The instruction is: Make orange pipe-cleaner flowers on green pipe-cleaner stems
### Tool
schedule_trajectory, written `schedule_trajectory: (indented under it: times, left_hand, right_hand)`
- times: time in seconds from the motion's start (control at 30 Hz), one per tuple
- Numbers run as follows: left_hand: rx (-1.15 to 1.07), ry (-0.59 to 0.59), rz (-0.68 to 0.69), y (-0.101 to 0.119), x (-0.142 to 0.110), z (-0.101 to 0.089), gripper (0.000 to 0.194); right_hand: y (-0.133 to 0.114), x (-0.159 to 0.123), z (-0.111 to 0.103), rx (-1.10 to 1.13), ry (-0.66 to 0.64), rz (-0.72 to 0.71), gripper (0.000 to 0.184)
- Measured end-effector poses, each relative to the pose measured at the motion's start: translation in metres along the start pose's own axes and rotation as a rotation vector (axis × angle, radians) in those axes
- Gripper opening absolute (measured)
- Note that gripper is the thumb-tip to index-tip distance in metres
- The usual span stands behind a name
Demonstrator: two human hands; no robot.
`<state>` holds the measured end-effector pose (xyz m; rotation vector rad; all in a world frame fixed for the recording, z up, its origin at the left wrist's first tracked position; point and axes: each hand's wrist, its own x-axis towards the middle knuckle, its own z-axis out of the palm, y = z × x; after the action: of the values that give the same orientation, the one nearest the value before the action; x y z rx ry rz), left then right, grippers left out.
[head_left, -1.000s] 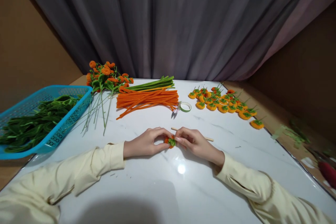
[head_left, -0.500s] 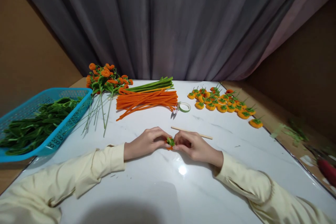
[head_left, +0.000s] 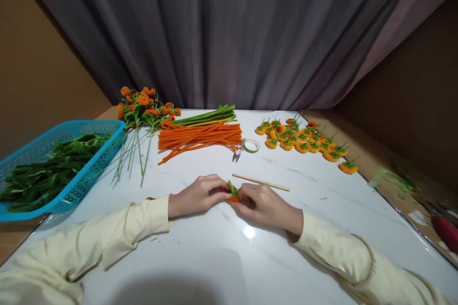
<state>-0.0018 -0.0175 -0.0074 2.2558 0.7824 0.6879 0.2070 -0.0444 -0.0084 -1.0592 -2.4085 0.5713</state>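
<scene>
Between my two hands is a small orange pipe-cleaner flower with a green piece standing up from its top. My left hand pinches it from the left, fingers closed. From the right, my right hand has its fingertips closed on the same flower. Fingers cover part of it. Just beyond my right hand a thin wooden stick lies on the white table. Past the stick are small scissors and a roll of green tape.
Orange pipe cleaners and green pipe cleaners lie behind. Stemmed orange flowers are at back left, beside a blue basket of green leaves. Several yellow-orange flower heads sit at right. A red-handled tool lies at far right.
The flower has tipped, so its green piece points upward more. My right hand has shifted slightly and its fingers have turned around the flower. My left hand has barely moved.
</scene>
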Motion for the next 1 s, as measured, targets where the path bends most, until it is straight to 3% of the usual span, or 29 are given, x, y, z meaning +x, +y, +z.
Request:
schedule_trajectory:
  times: [0.37, 0.6, 0.8, 1.0]
  left_hand:
    - [0.025, 0.070, -0.026, 0.003, -0.001, 0.003, 0.015]
    - [0.065, 0.114, -0.046, 0.001, -0.001, 0.003, 0.016]
    - [0.030, 0.124, -0.046, 0.004, -0.001, 0.005, 0.017]
    - [0.092, 0.103, -0.049, -0.001, -0.002, 0.006, 0.029]
  right_hand:
    - [-0.003, 0.000, 0.001, -0.061, 0.034, 0.082, 0.012]
    - [0.001, -0.002, 0.010, -0.212, 0.182, 0.000, 0.008]
    - [0.005, -0.004, 0.009, -0.255, 0.129, -0.077, 0.014]
    - [0.005, -0.003, 0.007, -0.214, 0.136, -0.040, 0.011]
